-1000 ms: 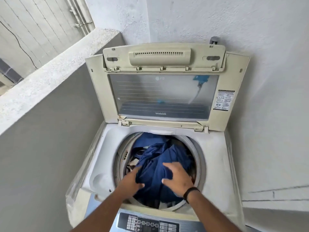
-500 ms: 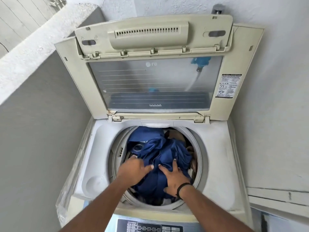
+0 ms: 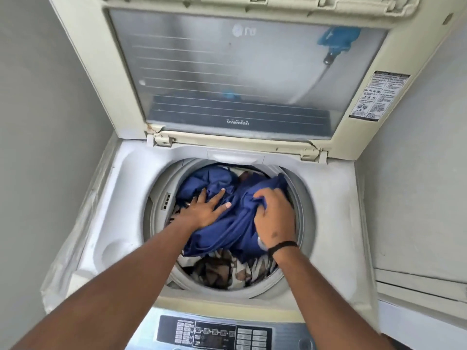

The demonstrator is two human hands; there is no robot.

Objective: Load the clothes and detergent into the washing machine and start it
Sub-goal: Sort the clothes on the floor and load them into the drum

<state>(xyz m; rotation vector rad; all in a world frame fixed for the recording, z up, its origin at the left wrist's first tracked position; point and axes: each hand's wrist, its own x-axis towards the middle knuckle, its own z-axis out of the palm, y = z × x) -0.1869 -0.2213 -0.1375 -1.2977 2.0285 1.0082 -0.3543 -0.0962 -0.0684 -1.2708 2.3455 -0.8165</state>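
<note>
Your top-load washing machine (image 3: 121, 198) fills most of the view, boxed in by gray walls at 9 and 3 o'clock, so there's hardly any side room. The lid (image 3: 242, 72) stands open at 12 o'clock, its lower edge hinged just behind the drum opening (image 3: 302, 213). There's an LG logo (image 3: 243, 30) showing mirrored through the lid window, a warning sticker (image 3: 377, 96) at 2 o'clock whose print is too small to read, and the control panel (image 3: 214, 333) at 6 o'clock with button text you can't make out.

The dark blue garment (image 3: 227, 223) sits piled on top in the drum, over a brown-and-white patterned cloth (image 3: 222, 269) showing at the drum's 6 o'clock edge. Your left hand (image 3: 204, 210) lies flat with fingers spread, pressing the blue fabric down. Your right hand (image 3: 274, 215), black wristband (image 3: 281, 246) on, has its fingers curled into a bunched fold of the same garment.

Compared with half a second ago, the camera's come in closer and lower, and your right hand went from flat to grabbing, over toward the drum's 3 o'clock side.
</note>
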